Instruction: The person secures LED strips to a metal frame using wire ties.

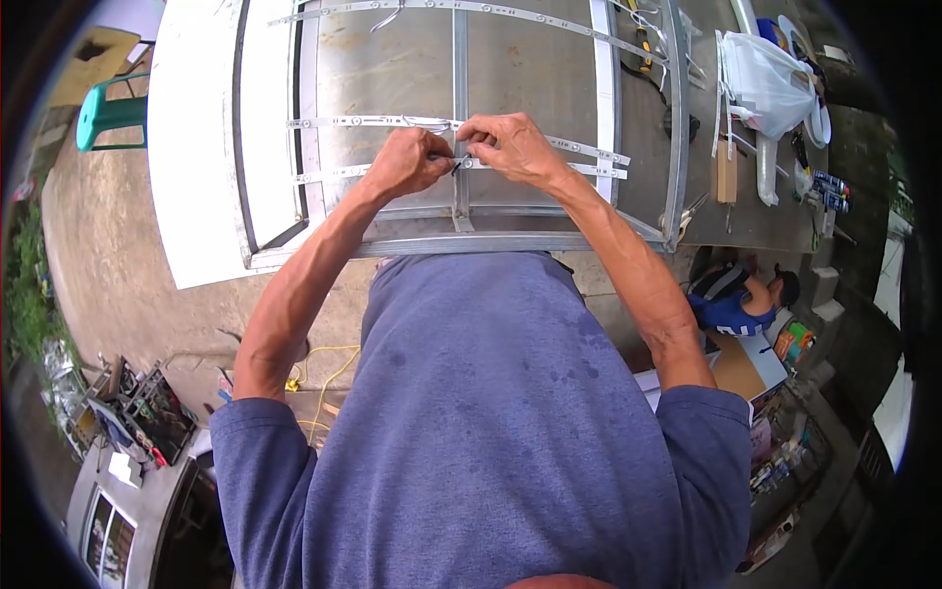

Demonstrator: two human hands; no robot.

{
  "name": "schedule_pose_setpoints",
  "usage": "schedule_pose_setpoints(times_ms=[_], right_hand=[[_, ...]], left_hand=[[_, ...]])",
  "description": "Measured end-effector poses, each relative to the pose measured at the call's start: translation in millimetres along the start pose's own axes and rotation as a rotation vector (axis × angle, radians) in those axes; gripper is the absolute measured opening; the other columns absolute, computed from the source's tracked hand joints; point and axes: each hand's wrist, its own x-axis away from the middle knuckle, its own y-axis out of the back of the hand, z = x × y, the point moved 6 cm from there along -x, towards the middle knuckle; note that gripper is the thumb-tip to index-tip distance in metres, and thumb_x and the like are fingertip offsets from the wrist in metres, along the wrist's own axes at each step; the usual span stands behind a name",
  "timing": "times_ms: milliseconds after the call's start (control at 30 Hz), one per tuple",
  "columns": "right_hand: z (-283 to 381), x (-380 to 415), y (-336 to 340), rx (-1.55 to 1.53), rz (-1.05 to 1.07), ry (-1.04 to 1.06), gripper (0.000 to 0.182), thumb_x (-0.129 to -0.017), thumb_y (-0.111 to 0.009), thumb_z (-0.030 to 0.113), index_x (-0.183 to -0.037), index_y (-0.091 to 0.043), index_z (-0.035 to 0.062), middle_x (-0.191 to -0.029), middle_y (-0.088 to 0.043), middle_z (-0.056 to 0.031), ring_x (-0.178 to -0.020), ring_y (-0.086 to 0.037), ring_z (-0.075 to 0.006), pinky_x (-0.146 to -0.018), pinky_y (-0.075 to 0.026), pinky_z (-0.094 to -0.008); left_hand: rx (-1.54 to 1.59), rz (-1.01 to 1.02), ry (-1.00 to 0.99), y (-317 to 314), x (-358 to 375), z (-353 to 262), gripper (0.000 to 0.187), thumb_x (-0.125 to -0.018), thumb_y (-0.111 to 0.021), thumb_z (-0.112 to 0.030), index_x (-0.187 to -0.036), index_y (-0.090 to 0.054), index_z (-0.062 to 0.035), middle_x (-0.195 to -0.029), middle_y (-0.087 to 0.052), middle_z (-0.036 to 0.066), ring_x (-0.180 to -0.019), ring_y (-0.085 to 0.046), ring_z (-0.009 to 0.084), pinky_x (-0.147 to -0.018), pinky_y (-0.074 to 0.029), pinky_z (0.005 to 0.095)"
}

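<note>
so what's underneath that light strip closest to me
Under the strip: metal bars and, between them, a grey-brown surface. Your left hand and right hand cover parts, so what's beneath there can't be seen.

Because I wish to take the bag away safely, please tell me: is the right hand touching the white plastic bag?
Apart. The head view shows the right hand well left of the white plastic bag, with the frame's side rail between them.
</note>
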Motion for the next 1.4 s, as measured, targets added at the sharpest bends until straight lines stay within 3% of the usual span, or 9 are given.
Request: schedule_pose_setpoints(times_ms=[33, 533, 633, 1033, 1133, 1400], right_hand=[[0.2, 0.3, 0.1, 0.008, 0.0, 0.002, 0.02, -0.088, -0.067, 0.003, -0.107, -0.072, 0.0008, -0.084, -0.075, -0.0098, -0.074, -0.07, -0.0164, -0.071, -0.057, -0.0319], [-6.2, 0.6, -3.1, -0.008, 0.022, -0.061, 0.021, -0.089, -0.068, 0.006, -0.109, -0.072, 0.0016, -0.085, -0.074, -0.0098, -0.072, -0.068, -0.0164, -0.069, -0.057, -0.0321], [-2.4, 1.2, -2.1, -0.036, -0.011, -0.03, 0.019, -0.087, -0.065, 0.004, -0.104, -0.071, -0.0019, -0.079, -0.072, -0.012, -0.071, -0.068, -0.0198, -0.068, -0.054, -0.0341], [-0.9, 1.0, -2.9, -0.033, -0.011, -0.057, 0.017, -0.09, -0.067, 0.004, -0.106, -0.072, 0.0002, -0.08, -0.071, -0.0056, -0.065, -0.063, -0.0102, -0.063, -0.053, -0.0276], [-0.9, 0.4, -3.3, -0.068, 0.003, -0.103, 0.019, -0.087, -0.066, 0.004, -0.105, -0.071, 0.0002, -0.082, -0.073, -0.0099, -0.069, -0.067, -0.0154, -0.067, -0.055, -0.031], [-0.9, 0.0, -4.2, -0.045, 0.013, -0.105, 0.018, -0.089, -0.066, 0.005, -0.106, -0.071, 0.0001, -0.081, -0.072, -0.0093, -0.068, -0.068, -0.0147, -0.067, -0.055, -0.0306]], left_hand=[[-0.007, -0.003, -0.002, -0.9, 0.2, 0.4, 0.019, -0.079, -0.074, -0.014, -0.092, -0.079, -0.0014, -0.079, -0.074, 0.019, -0.072, -0.071, 0.0294, -0.07, -0.056, 0.039], [-0.034, 0.008, -0.035, -1.1, 1.7, -0.6, 0.02, -0.082, -0.073, -0.015, -0.095, -0.078, -0.0013, -0.083, -0.076, 0.016, -0.072, -0.072, 0.026, -0.07, -0.056, 0.0367], [-0.029, 0.001, -0.043, -1.7, 1.9, -0.1, 0.02, -0.082, -0.073, -0.016, -0.094, -0.078, -0.0014, -0.082, -0.075, 0.016, -0.071, -0.071, 0.0262, -0.069, -0.055, 0.0374], [-0.085, -0.007, -0.057, -2.2, -0.6, 1.6, 0.021, -0.079, -0.072, -0.018, -0.09, -0.078, -0.0012, -0.076, -0.072, 0.018, -0.067, -0.069, 0.0284, -0.067, -0.053, 0.0403], [-0.1, -0.051, -0.127, -2.7, -0.2, 3.2, 0.021, -0.078, -0.072, -0.017, -0.091, -0.078, -0.0017, -0.077, -0.072, 0.019, -0.07, -0.069, 0.0313, -0.068, -0.054, 0.0418], [-0.083, -0.057, -0.109, -0.4, 1.5, 0.5, 0.023, -0.077, -0.073, -0.018, -0.092, -0.078, -0.0011, -0.078, -0.072, 0.02, -0.071, -0.07, 0.0327, -0.07, -0.054, 0.0418]])
